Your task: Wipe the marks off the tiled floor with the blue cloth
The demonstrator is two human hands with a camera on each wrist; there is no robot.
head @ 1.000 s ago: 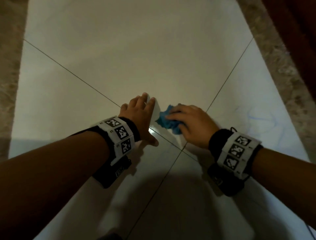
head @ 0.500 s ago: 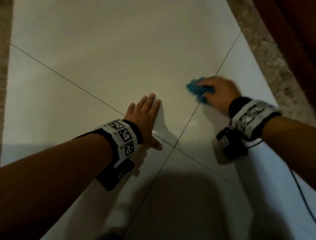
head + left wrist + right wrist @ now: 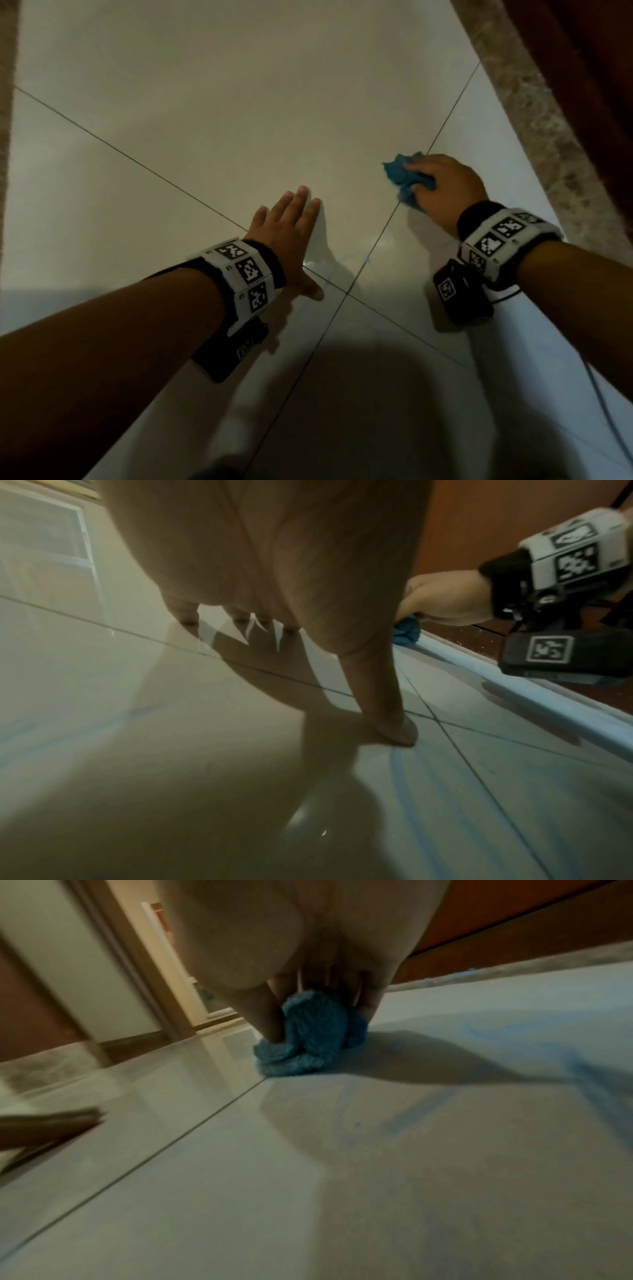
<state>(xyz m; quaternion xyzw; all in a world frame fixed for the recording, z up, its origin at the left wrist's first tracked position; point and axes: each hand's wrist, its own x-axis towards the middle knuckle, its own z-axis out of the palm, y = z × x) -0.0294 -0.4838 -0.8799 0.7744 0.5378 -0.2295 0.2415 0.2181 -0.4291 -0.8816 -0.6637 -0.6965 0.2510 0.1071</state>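
Right hand (image 3: pixel 445 186), its grip closed round the bunched blue terry cloth (image 3: pixel 404 180), presses it onto the glossy pale tiled floor (image 3: pixel 222 102) on the grout line. Left hand (image 3: pixel 291 236) lies flat, fingers straight, gripping nothing, bracing well off to the cloth's left. Faint blue marks (image 3: pixel 421 1112) show on the tile nearer the wrist than the grip. Best practice, judged: firm downward pressure, overlapping strokes back over those streaks. Versus half a second earlier: cloth sits nearer the person along the same grout line; left hand unchanged.

Right hand (image 3: pixel 445 186) presses bunched blue cloth (image 3: pixel 404 178) on tiled floor (image 3: pixel 222 120); left hand (image 3: pixel 291 236) flat.
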